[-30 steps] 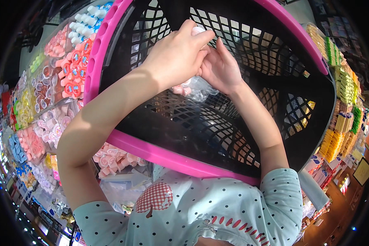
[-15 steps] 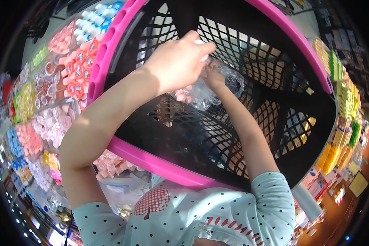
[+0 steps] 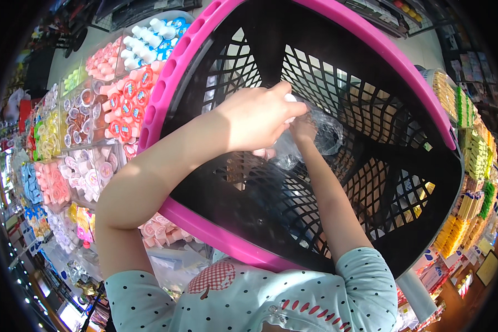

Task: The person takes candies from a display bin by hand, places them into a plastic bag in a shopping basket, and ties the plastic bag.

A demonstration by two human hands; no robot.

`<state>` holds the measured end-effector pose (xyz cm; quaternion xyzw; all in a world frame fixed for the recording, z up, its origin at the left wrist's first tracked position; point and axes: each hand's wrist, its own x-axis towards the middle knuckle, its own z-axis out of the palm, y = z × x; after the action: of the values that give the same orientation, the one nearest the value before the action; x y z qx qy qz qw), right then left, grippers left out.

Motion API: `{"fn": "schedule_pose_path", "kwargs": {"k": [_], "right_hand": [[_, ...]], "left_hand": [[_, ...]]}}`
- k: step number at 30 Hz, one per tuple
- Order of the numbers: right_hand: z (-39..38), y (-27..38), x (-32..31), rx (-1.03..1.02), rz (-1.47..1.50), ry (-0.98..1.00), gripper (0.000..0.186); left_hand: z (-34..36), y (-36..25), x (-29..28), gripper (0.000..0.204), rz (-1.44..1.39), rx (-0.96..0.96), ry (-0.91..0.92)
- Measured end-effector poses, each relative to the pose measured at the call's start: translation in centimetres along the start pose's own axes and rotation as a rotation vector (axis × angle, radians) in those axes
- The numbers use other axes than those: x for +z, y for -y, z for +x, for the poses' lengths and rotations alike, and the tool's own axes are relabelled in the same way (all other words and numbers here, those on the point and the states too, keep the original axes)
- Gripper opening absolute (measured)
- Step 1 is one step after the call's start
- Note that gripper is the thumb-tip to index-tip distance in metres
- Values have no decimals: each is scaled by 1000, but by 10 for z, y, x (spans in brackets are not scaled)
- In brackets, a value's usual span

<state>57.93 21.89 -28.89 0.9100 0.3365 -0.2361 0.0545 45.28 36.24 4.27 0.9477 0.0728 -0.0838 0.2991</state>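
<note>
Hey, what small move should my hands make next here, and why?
I'd probably spread the clear plastic bag with the right hand: it looks crumpled beside that hand, with no open mouth clearly showing, while the left hand holds something small and white close by.

Left hand (image 3: 260,117) around a white item (image 3: 289,98), right hand (image 3: 304,130) at a clear plastic bag (image 3: 330,136) — pink-rimmed black basket (image 3: 227,236) below

The right hand (image 3: 304,130) has dropped — deeper into the basket (image 3: 202,195), at the clear bag (image 3: 289,156).
</note>
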Motion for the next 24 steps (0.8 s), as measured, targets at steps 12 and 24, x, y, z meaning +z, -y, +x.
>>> {"fn": "schedule_pose_path", "kwargs": {"k": [12,24], "right_hand": [[-20,-32,-24,19,573,-153,57],[-28,-37,-89,-193,1226,563,28]], "left_hand": [[-3,1,-7,26,50,56,-60],[-86,-59,-66,26,26,350,-805]]}}
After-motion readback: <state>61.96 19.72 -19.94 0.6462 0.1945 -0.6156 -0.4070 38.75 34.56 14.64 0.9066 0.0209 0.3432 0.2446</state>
